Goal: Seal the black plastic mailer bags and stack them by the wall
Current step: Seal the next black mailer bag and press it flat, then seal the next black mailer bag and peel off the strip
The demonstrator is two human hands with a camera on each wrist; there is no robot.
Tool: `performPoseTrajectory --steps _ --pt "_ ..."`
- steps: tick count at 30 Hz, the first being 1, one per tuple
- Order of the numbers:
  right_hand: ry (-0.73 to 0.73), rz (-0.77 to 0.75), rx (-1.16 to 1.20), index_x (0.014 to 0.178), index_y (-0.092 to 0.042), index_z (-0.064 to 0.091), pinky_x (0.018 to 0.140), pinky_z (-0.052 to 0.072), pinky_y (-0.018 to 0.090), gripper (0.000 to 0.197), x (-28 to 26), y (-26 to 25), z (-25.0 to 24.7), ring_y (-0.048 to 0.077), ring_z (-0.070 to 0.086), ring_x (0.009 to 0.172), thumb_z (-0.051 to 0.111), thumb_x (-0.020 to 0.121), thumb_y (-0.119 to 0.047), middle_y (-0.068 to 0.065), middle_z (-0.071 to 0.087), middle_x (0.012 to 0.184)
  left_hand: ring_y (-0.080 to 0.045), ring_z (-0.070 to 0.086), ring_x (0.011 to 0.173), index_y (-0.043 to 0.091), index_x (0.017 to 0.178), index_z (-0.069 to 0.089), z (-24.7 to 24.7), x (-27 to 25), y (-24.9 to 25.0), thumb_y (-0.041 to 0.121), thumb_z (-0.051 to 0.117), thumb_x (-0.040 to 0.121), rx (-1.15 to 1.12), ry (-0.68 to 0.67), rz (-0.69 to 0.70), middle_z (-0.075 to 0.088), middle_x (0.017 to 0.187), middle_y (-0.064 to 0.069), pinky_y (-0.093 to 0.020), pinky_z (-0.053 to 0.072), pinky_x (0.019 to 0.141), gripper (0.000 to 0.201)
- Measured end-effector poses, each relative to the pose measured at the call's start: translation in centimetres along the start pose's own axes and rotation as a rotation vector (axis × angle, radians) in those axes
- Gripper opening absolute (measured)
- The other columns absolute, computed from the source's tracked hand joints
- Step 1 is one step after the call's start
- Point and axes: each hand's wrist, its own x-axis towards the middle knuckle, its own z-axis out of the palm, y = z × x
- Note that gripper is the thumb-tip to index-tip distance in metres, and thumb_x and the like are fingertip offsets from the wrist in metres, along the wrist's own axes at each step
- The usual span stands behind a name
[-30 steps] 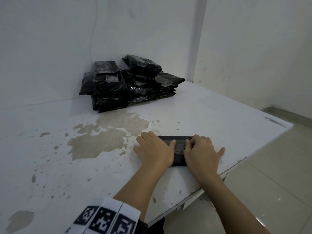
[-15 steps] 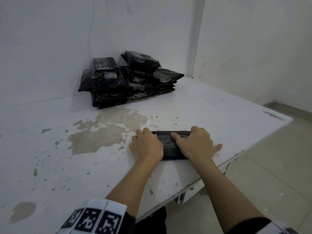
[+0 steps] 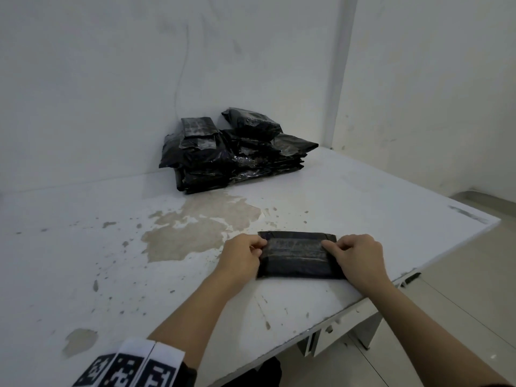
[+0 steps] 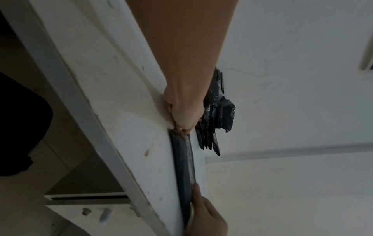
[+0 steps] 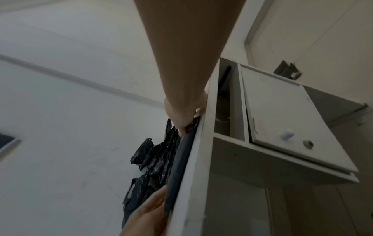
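One flat black mailer bag lies near the front right edge of the white table, its folded flap on top. My left hand pinches its left end with curled fingers, thumb on the flap. At the bag's right end, my right hand pinches it the same way. The left wrist view shows the bag edge-on between the left hand and right hand. The right wrist view shows the bag the same way. A pile of black mailer bags leans against the far wall.
A large worn brown patch marks the table between the pile and my hands. The table's edge runs close to the right of the bag, with tiled floor beyond. A drawer unit hangs under the table.
Both hands have slid apart from the middle of the bag to its two ends, uncovering the flap between them. The bag has stayed flat on the table.
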Motion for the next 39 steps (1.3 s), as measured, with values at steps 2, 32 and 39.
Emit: performPoseTrajectory --steps 2,32,39 --pt "-0.075 -0.027 -0.007 0.074 -0.014 0.071 0.068 0.036 0.025 0.021 -0.3 0.1 -0.7 0.017 0.054 0.074 0.066 0.088 -0.028 0.003 0.061 0.081 -0.007 0.046 0.104 0.013 0.135 0.052 -0.8 -0.8 -0.3 0.008 0.046 0.098 0.032 -0.118 0.06 0.048 0.118 0.005 -0.01 0.034 0.082 0.037" --pt "-0.064 -0.393 -0.135 0.133 -0.018 0.043 0.1 0.036 0.053 0.08 14.3 -26.3 11.5 0.038 0.044 0.121 0.048 0.076 -0.074 0.016 0.049 0.13 0.001 0.051 0.116 0.024 0.121 0.065 -19.4 -8.3 -16.5 0.058 0.028 0.097 0.514 0.014 0.122 0.051 0.131 0.018 -0.008 0.035 0.098 0.056" --pt "-0.028 -0.222 -0.262 0.135 -0.01 0.044 0.104 0.027 0.056 0.081 22.2 -31.3 16.3 0.044 0.036 0.128 0.05 0.078 -0.068 0.021 0.044 0.137 0.001 0.057 0.1 0.032 0.111 0.06 -18.8 -7.6 -17.1 0.057 0.031 0.096 0.562 0.171 0.252 0.067 0.112 0.009 -0.023 0.051 0.079 0.041"
